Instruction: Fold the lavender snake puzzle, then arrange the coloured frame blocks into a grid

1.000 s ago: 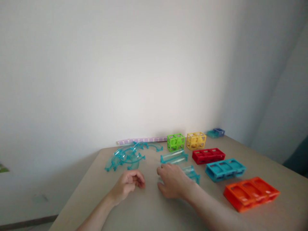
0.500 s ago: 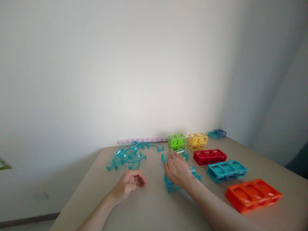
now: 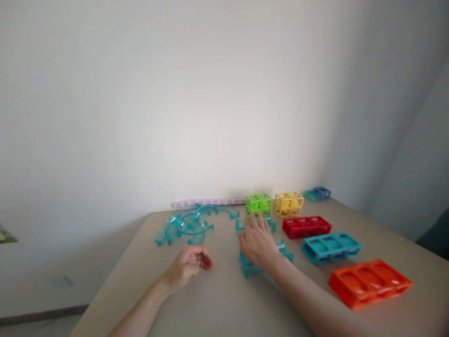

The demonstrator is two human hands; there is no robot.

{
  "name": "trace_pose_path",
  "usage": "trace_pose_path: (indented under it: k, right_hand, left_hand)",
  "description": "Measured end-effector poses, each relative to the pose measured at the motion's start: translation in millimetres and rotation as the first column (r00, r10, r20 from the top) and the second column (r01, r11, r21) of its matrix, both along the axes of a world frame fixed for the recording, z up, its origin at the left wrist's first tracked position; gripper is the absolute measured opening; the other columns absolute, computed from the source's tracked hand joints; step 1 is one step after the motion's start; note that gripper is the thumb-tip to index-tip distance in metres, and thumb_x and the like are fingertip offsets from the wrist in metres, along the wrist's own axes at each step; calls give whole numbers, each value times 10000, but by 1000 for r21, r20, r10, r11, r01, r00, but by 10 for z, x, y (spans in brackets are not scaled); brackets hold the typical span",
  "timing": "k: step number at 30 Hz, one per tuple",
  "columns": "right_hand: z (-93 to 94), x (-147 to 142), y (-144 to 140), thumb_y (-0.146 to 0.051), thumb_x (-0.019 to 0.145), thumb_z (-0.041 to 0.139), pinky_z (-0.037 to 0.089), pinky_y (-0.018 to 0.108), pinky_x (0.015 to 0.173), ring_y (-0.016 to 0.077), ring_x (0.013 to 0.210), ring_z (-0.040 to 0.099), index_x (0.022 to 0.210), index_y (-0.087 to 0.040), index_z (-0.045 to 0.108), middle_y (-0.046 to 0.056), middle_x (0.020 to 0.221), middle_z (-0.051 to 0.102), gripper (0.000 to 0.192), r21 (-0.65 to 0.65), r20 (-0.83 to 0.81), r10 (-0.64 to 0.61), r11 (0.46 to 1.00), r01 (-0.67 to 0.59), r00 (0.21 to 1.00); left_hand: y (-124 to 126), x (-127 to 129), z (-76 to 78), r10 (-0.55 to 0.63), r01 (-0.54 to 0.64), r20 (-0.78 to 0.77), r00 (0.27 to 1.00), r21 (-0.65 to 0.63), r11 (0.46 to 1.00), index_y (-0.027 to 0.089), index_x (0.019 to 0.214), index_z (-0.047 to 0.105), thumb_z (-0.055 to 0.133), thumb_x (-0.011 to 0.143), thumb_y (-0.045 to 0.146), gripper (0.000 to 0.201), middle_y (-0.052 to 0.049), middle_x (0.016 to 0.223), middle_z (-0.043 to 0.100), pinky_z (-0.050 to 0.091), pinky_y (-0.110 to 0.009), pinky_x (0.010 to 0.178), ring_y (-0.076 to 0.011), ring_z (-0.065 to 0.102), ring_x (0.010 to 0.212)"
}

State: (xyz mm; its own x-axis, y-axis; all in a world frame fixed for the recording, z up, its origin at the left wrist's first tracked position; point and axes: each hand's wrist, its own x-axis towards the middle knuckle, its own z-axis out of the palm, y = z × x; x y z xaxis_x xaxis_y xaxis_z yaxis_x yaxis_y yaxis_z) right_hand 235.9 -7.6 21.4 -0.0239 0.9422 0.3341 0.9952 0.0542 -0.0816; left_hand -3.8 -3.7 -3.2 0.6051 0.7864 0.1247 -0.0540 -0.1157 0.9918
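Observation:
My right hand point(image 3: 259, 243) reaches over the middle of the table with its fingers stretched out and spread, palm down. Under and beyond its fingertips lies a clear teal track piece point(image 3: 240, 225), partly covered by the hand. Nearer to me, a stack of clear teal track pieces point(image 3: 249, 269) sits beneath the palm and wrist; whether the hand touches it I cannot tell. My left hand point(image 3: 191, 267) rests at the table to the left, fingers curled in, with nothing visible in them. Beyond it lies a heap of curved clear teal track pieces point(image 3: 189, 224).
Behind stand a green block frame point(image 3: 258, 204) and a yellow one point(image 3: 288, 204). Red point(image 3: 307, 227), teal point(image 3: 331, 247) and orange point(image 3: 370, 282) three-hole blocks line the right side. A blue piece point(image 3: 322, 193) sits in the far corner; a purple patterned strip point(image 3: 210, 202) runs along the wall.
My right hand's fingers have spread apart and reach slightly farther forward. My left hand has stayed in place, and the pieces have not visibly moved.

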Motion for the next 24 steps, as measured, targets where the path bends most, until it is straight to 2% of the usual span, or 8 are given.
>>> trace_pose_path:
  k: [7, 11, 14, 17, 19, 22, 23, 24]
  right_hand:
    - [42, 81, 73, -286, 908, 367, 185, 549, 1112, 383, 1419, 188, 1395, 25, 405, 266, 1492, 312, 579, -11, -24, -30, 1000, 29, 999]
    - [68, 108, 107, -280, 898, 390, 182, 560, 1114, 380, 1417, 192, 1365, 3, 452, 246, 1479, 351, 549, 54, -54, -29, 998, 31, 998]
    - [133, 50, 46, -234, 892, 393, 173, 549, 1128, 352, 1415, 207, 1287, -44, 537, 211, 1453, 401, 462, 191, -88, 101, 978, -83, 991]
    - [189, -121, -111, -153, 865, 395, 229, 497, 1130, 293, 1381, 278, 1233, -92, 570, 168, 1354, 502, 412, 317, -110, 385, 887, -335, 916]
    - [192, -285, -235, -117, 836, 409, 331, 432, 1085, 254, 1292, 391, 1226, -117, 562, 147, 1272, 553, 418, 312, -125, 572, 798, -515, 811]
    - [146, -540, -372, -121, 808, 441, 428, 369, 980, 225, 1113, 512, 1189, -149, 565, 123, 1202, 580, 401, 186, -148, 706, 708, -682, 693]
    - [124, -610, -394, -129, 800, 453, 438, 358, 960, 223, 1084, 522, 1176, -151, 567, 119, 1192, 583, 393, 139, -150, 716, 698, -703, 681]
    - [101, -668, -404, -137, 790, 465, 440, 351, 951, 225, 1072, 525, 1169, -150, 566, 118, 1185, 584, 392, 97, -150, 716, 697, -711, 682]
  left_hand:
    - [3, 10, 9, 5, -5, 7, 1000, -14, 1000, 127, 766, 682, 443, 438, 56, 412, -69, 770, 654, 450, -303, 707, -188, 589, 766]
    - [-16, 18, 30, 15, -14, 11, 1000, -15, 1000, 130, 753, 679, 441, 431, 59, 407, -66, 754, 651, 455, -303, 700, -188, 591, 751]
    - [-19, 25, 33, 31, -31, 18, 999, 1, 1000, 134, 744, 677, 448, 451, 65, 378, -57, 742, 642, 455, -298, 682, -181, 591, 727]
    - [14, 19, 19, 120, -119, -2, 993, 73, 990, 142, 693, 664, 462, 498, 79, 288, -32, 668, 609, 425, -265, 596, -157, 565, 631]
    - [65, -10, 9, 304, -294, -23, 952, 199, 935, 154, 645, 648, 471, 542, 81, 217, -15, 627, 588, 396, -248, 561, -143, 540, 587]
    - [173, -97, -7, 646, -608, 23, 763, 364, 705, 175, 682, 662, 501, 615, 90, 193, -10, 672, 626, 412, -247, 599, -146, 551, 615]
    - [210, -130, -15, 715, -672, 33, 699, 372, 640, 180, 753, 678, 521, 644, 107, 205, -10, 695, 646, 423, -249, 610, -147, 558, 613]
    - [244, -162, -24, 756, -710, 22, 654, 361, 604, 182, 858, 687, 540, 675, 135, 240, -8, 700, 659, 429, -253, 599, -147, 559, 585]
